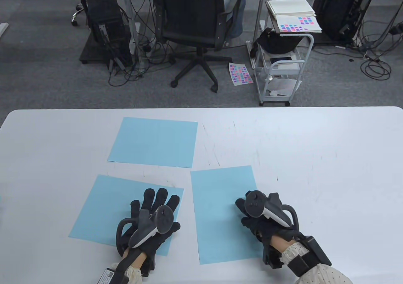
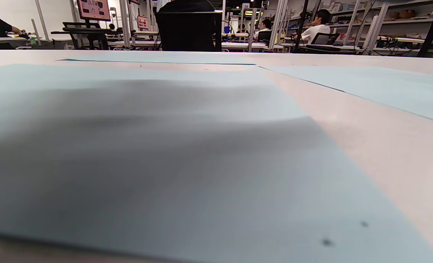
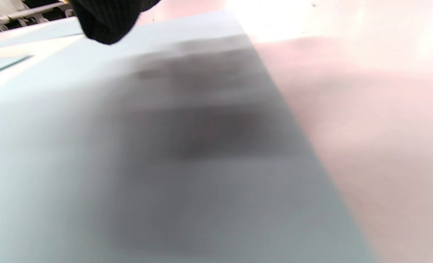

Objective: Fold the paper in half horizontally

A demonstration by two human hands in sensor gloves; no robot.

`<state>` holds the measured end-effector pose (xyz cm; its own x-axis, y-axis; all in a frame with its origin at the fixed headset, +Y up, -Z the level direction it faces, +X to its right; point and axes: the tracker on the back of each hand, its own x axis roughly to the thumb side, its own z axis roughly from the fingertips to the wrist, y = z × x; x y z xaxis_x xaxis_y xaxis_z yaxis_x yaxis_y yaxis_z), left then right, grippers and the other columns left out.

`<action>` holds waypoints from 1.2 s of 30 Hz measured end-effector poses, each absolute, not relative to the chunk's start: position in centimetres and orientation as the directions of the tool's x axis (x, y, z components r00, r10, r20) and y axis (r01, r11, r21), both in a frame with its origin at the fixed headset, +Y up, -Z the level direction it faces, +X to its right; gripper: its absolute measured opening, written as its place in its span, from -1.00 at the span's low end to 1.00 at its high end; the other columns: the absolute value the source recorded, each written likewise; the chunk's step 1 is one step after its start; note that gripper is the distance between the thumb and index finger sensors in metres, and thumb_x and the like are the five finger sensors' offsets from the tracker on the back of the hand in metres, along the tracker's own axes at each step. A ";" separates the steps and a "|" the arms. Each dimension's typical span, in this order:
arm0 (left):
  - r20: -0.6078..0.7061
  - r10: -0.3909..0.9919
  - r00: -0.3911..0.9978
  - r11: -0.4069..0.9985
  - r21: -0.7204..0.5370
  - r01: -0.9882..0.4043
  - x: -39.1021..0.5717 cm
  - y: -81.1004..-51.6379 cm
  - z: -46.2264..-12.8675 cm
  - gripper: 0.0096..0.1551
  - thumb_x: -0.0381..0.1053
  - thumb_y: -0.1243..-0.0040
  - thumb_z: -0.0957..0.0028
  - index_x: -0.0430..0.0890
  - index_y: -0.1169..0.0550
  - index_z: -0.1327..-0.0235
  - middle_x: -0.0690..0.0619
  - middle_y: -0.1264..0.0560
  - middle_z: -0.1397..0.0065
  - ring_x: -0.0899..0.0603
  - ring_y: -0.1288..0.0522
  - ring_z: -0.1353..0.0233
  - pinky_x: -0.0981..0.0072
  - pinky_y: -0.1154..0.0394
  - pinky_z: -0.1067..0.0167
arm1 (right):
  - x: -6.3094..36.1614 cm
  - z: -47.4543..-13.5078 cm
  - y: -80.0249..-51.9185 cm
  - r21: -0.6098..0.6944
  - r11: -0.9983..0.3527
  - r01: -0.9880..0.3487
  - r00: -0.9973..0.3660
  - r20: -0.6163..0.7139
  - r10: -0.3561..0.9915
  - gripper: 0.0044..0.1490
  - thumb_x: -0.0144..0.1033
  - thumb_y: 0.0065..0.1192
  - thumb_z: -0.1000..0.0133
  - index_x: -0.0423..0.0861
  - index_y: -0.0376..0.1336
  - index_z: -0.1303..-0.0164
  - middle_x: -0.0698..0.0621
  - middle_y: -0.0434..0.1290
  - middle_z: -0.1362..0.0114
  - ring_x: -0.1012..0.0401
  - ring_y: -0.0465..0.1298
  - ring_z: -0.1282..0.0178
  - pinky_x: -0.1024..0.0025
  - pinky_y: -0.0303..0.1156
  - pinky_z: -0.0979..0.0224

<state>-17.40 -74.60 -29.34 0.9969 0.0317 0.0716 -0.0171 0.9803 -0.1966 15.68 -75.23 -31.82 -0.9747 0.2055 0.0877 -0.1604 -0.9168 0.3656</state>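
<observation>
Three light blue paper sheets lie flat on the white table. My left hand lies flat with its fingers spread on the near-left sheet, toward that sheet's right side. My right hand rests on the near-right sheet, close to its right edge, with its fingers loosely bent and mostly hidden under the tracker. The third sheet lies farther back, untouched. The left wrist view shows the near-left sheet flat in shadow. In the right wrist view, one fingertip hangs over the flat near-right sheet.
Bare tabletop stretches to the right of the sheets. Beyond the table's far edge stand a black office chair and a white cart holding papers. Cables lie on the floor.
</observation>
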 end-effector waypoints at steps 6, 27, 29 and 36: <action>0.066 0.031 0.997 0.979 -0.203 -0.017 -17.4 -74.7 -29.3 -0.05 0.46 0.01 0.27 0.57 0.11 -0.40 0.35 0.24 -0.71 -0.11 0.28 -0.76 -0.33 0.12 -0.66 | 18.7 -30.0 -76.0 0.404 -0.907 -0.124 -0.967 0.156 0.201 -0.18 -0.14 0.22 -0.06 0.31 -0.03 -0.51 0.23 -0.15 -0.75 0.07 -0.24 -0.74 -0.27 -0.36 -0.61; 0.005 0.022 1.000 0.960 -0.279 -0.020 -15.0 -72.3 -35.2 -0.02 0.47 0.04 0.22 0.50 0.11 -0.48 0.37 0.21 -0.75 -0.09 0.28 -0.79 -0.30 0.16 -0.70 | 21.4 -29.2 -78.1 0.512 -0.850 -0.126 -0.957 0.161 0.240 -0.15 -0.03 0.20 -0.02 0.41 -0.09 -0.49 0.36 -0.27 -0.72 0.08 -0.38 -0.72 -0.27 -0.47 -0.58; 0.004 0.018 1.000 0.953 -0.301 -0.016 -14.2 -72.3 -36.7 -0.04 0.46 0.03 0.21 0.48 0.05 -0.50 0.37 0.19 -0.75 -0.09 0.27 -0.79 -0.29 0.16 -0.70 | 21.4 -29.3 -78.1 0.512 -0.850 -0.125 -0.958 0.161 0.238 -0.15 -0.03 0.19 -0.02 0.41 -0.10 -0.49 0.36 -0.27 -0.72 0.08 -0.39 -0.72 -0.27 -0.47 -0.58; -0.028 -0.006 1.000 0.901 -0.434 -0.007 -11.9 -74.7 -42.3 -0.07 0.45 0.03 0.20 0.50 0.03 -0.49 0.42 0.26 -0.71 -0.05 0.37 -0.76 -0.25 0.18 -0.70 | 21.4 -29.3 -78.1 0.514 -0.848 -0.125 -0.958 0.161 0.239 -0.15 -0.03 0.18 -0.03 0.42 -0.10 -0.48 0.37 -0.28 -0.72 0.08 -0.39 -0.72 -0.27 -0.47 -0.58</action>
<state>-11.89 -74.71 -42.27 0.9996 -0.0058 -0.0282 -0.0070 0.9009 -0.4339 21.38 -78.14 -29.28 -0.9577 0.2386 0.1610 -0.1249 -0.8484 0.5145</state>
